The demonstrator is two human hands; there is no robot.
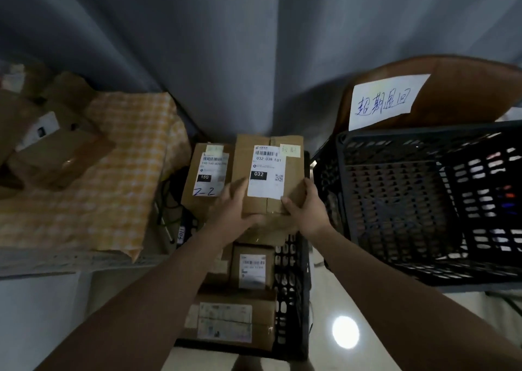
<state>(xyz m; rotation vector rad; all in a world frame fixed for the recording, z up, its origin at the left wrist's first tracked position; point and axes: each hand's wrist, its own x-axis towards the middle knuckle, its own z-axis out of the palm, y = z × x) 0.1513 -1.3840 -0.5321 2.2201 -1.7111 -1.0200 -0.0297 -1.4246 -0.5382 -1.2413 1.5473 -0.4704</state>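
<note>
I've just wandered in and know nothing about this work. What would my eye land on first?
First, the brown parcel labelled 032 at the centre, held by the left hand and the right hand at its near corners. To its right is a large black mesh crate, with a handwritten white sign just behind it. On the left, a yellow checked cloth carries more cardboard boxes.

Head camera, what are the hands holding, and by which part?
Both hands hold the cardboard parcel labelled 032 by its near end: left hand at the left edge, right hand at the right corner, thumb on top.
</note>
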